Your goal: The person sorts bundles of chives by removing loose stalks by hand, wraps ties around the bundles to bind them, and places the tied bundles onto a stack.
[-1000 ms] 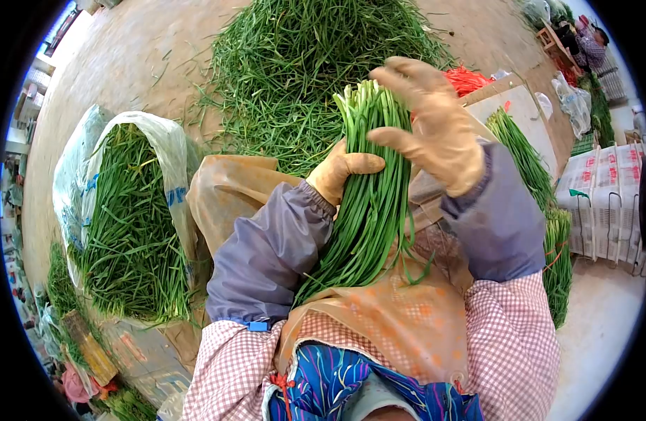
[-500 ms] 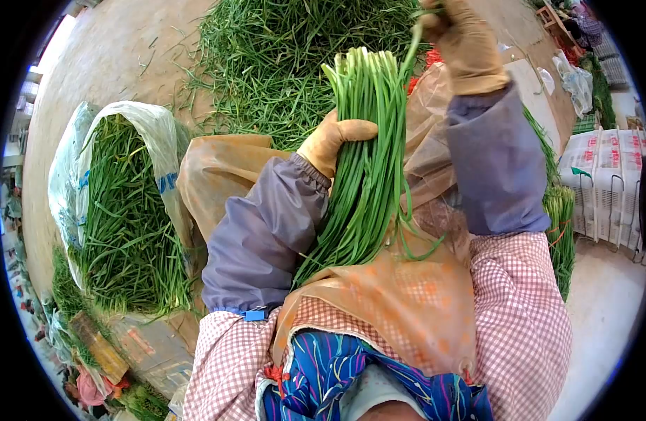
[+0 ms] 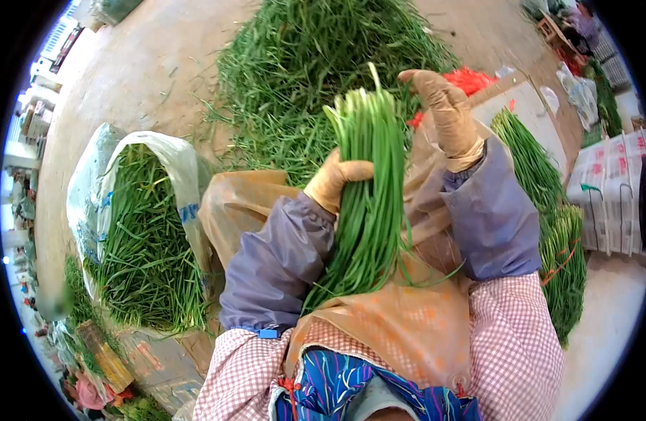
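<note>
A thick bunch of garlic chives [image 3: 368, 182] stands nearly upright before my chest, pale cut ends up and green leaves draped down over my apron [image 3: 407, 319]. My gloved left hand [image 3: 337, 181] is wrapped round its middle from the left, thumb across the front. One pale stalk [image 3: 374, 76] sticks up above the other ends. To the right of the bunch and apart from it, my gloved right hand [image 3: 446, 116] is raised with fingers stretched out and bent, and nothing shows in it. A few thin leaves trail off to the lower right.
Ahead on the floor lies a big heap of loose greens [image 3: 316, 70]. A plastic bag [image 3: 172, 158] full of chives is at my left. Bunches tied with red bands [image 3: 563, 263] lie at my right, near white crates [image 3: 609, 193]. Red ties [image 3: 470, 81] lie beyond my right hand.
My right hand has come down from high up, where it held a stalk, to beside the bunch's top. A single stalk now stands above the bunch. The left hand keeps its hold.
</note>
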The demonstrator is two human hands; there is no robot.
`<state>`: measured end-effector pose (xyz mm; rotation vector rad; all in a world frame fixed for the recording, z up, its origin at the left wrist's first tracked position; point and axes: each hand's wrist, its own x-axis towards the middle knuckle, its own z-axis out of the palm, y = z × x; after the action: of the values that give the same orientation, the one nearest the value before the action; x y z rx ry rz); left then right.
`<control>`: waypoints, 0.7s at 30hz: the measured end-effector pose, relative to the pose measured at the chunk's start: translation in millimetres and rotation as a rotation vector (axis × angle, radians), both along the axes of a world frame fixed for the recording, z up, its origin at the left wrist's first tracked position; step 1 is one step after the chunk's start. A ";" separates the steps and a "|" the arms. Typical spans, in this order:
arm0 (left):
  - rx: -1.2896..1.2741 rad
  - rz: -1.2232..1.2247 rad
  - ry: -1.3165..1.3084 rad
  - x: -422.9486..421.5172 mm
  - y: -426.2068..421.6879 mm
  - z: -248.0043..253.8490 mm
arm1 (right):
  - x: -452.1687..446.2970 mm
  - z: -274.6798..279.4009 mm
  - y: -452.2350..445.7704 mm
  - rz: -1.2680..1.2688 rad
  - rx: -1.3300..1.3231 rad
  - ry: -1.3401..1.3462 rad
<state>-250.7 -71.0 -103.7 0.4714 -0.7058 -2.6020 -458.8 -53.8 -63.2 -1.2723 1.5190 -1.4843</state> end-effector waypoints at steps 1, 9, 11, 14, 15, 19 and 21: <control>-0.019 -0.004 -0.024 1.5 -0.1 0.9 | 0.4 0.0 -11.9 0.090 0.082 -0.106; 0.040 -0.004 0.140 13.1 -6.5 0.3 | -7.1 51.2 -52.5 0.139 -0.249 -0.518; 0.019 -0.006 0.164 12.8 -8.7 -4.5 | -93.1 56.3 -55.2 -0.017 -0.441 -0.536; 0.004 -0.011 0.194 16.4 -11.2 0.3 | -112.6 78.3 -35.6 -0.505 -0.496 0.173; -0.001 -0.004 0.206 16.5 -11.1 1.1 | -110.1 71.0 -33.8 -0.469 -0.511 0.345; 0.011 -0.005 0.256 16.0 -10.4 -2.2 | -18.4 41.9 -0.1 0.011 0.180 -0.029; -0.004 0.005 0.215 18.5 -7.9 8.9 | 18.8 -21.8 1.1 -0.125 0.191 -0.321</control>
<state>-232.2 -78.9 -94.7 0.1877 -0.6364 -2.5954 -440.0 -52.6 -85.0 -0.7975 1.5021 -1.4971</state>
